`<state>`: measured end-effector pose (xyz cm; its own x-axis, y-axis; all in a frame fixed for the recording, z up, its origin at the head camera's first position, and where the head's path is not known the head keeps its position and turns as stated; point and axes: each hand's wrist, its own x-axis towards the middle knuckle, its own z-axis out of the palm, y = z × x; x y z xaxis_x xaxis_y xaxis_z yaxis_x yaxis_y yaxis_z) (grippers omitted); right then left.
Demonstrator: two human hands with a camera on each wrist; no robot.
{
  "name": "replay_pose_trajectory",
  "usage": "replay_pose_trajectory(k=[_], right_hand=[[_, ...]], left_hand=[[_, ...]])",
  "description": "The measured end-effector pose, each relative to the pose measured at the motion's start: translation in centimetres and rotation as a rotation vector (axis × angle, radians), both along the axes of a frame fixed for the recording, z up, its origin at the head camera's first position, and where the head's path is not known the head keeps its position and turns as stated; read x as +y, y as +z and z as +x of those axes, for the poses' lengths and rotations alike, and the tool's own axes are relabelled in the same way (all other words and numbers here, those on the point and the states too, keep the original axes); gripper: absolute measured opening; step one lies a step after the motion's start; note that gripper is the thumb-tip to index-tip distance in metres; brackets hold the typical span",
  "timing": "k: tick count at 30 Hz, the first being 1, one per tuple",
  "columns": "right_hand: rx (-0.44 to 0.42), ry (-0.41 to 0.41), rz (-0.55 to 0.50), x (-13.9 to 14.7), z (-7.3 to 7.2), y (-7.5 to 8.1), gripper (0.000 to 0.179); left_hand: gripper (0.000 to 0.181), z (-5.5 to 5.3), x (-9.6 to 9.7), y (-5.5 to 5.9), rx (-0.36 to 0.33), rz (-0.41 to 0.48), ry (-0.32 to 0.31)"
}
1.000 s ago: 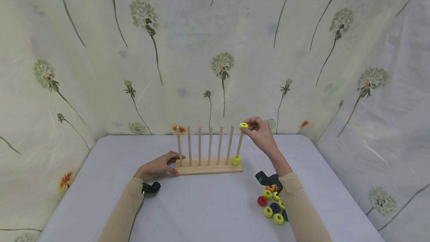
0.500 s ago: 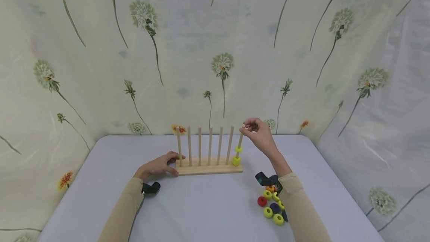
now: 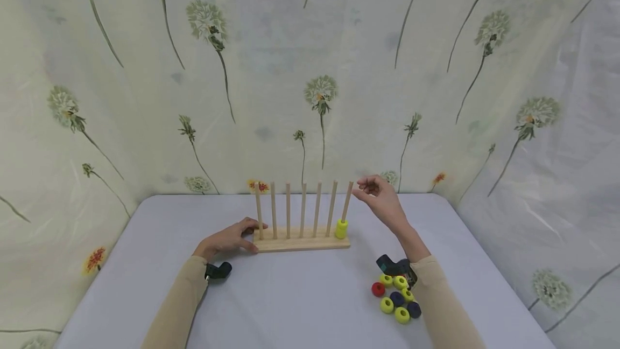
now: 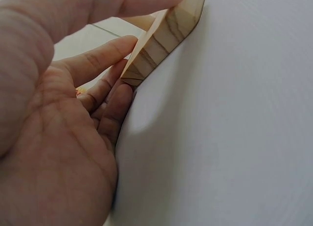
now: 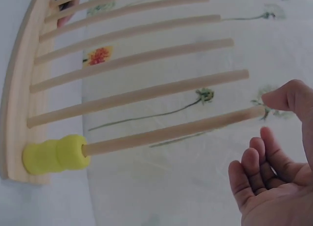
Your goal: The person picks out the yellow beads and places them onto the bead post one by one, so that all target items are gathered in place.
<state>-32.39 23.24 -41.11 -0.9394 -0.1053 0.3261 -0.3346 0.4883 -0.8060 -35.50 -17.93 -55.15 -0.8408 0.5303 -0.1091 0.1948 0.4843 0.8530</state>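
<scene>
A wooden peg rack (image 3: 302,244) stands on the table, with a row of several upright pegs on a flat base. Yellow beads (image 3: 341,229) are stacked at the bottom of the rightmost peg; the right wrist view shows the same yellow stack (image 5: 56,154) against the base. My left hand (image 3: 230,238) grips the rack's left end, thumb at the front and fingers behind. In the left wrist view the base's end (image 4: 159,45) lies between thumb and fingers. Beside the rightmost peg's top is my right hand (image 3: 382,201), thumb and fingers apart and holding nothing.
Several loose beads lie at the right front of the table: yellow ones (image 3: 401,315), a red one (image 3: 378,289) and dark blue ones (image 3: 414,309). My right forearm (image 3: 445,306) passes close beside them. A flower-printed curtain (image 3: 271,69) hangs behind the table (image 3: 300,306).
The yellow bead that my right hand held at the peg's top has slid down onto the stack. My right hand has drawn slightly right, off the peg. The left hand stays put.
</scene>
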Motion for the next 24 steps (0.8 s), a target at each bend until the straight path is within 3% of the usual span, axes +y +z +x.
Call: replay_pose_trajectory(k=[4,12,24], right_hand=[[-0.039,-0.017,0.024,1.4,1.2,-1.1,0.037],[-0.148,-0.055,0.108,5.0,3.9,-4.8,0.037],[-0.294,0.03,0.17,10.1,7.6,-9.3,0.03]], left_hand=[[0.064,0.0,0.2,-0.2,0.003,0.0,0.015],[0.066,0.1,0.0,0.2,-0.015,-0.002,0.024],[0.067,0.1,0.0,0.1,-0.01,0.013,0.004]])
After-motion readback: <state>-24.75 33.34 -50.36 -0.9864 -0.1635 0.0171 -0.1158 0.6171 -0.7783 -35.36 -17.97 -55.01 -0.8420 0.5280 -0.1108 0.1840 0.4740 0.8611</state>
